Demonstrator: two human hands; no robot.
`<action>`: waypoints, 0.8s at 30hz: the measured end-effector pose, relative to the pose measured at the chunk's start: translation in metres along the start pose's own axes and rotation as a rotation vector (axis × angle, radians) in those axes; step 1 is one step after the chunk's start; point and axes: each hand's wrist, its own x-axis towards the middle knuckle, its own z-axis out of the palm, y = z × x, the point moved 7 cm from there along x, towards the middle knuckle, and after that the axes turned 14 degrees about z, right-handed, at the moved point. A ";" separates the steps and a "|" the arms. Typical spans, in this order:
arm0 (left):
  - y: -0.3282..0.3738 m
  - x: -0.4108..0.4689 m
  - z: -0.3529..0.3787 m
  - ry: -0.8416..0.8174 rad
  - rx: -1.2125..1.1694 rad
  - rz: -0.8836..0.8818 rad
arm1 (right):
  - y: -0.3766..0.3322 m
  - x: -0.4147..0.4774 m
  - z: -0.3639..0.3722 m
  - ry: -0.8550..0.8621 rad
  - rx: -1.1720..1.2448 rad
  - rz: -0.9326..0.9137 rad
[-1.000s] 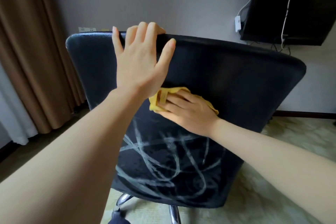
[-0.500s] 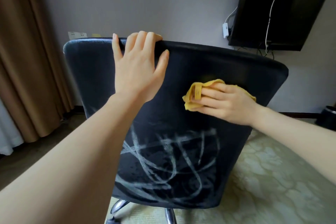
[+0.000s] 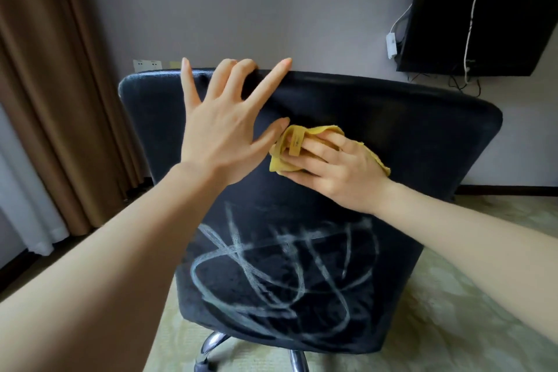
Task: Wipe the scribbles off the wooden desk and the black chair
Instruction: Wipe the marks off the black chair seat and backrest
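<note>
Lower centre: white scribbles (image 3: pixel 287 269) all over the bottom half of the chair (image 3: pixel 407 136) back, not yet wiped. Above them, mid-frame, right hand (image 3: pixel 335 172) with fingers bent over a bunched yellow cloth (image 3: pixel 279 158), pressing it to the black fabric. Just left of it, left hand (image 3: pixel 223 136) spread wide, clasping nothing, fingertips over the top edge as a brace. No desk in view. Likely to go wrong: rolling or swivelling away on the chrome base (image 3: pixel 211 344) under a hard push, given so loose a brace; smearing the white marks deeper into the weave with a loaded cloth; snagging the cloth's tag loop (image 3: pixel 296 145) on a finger. Left thumb just beside the cloth's edge, so little room for strokes leftward. Further off: pale carpet (image 3: pixel 453 326) at right, brown curtain (image 3: pixel 45 69) at left, socket (image 3: pixel 147 65) behind the top edge, dark screen (image 3: pixel 483 15) with a white cable (image 3: pixel 474 9) upper right, all well clear of the wiping
</note>
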 end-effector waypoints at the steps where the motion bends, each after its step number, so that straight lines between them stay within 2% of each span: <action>1: 0.001 0.000 0.001 -0.021 0.021 0.006 | -0.005 -0.008 0.006 -0.035 0.012 -0.014; 5: 0.006 0.001 0.001 -0.048 0.066 -0.001 | -0.025 -0.047 0.023 -0.179 0.019 -0.064; 10: 0.004 0.000 0.001 -0.044 0.090 -0.015 | -0.031 -0.123 0.027 -0.427 -0.058 -0.276; 14: 0.004 0.000 0.002 -0.023 0.071 -0.026 | -0.002 -0.146 0.007 -0.491 -0.090 -0.321; 17: 0.003 0.000 0.002 -0.011 0.069 -0.032 | 0.024 -0.137 -0.009 -0.494 -0.067 -0.305; 24: 0.000 0.000 0.002 0.004 0.072 -0.026 | 0.063 -0.055 -0.040 -0.250 -0.106 -0.283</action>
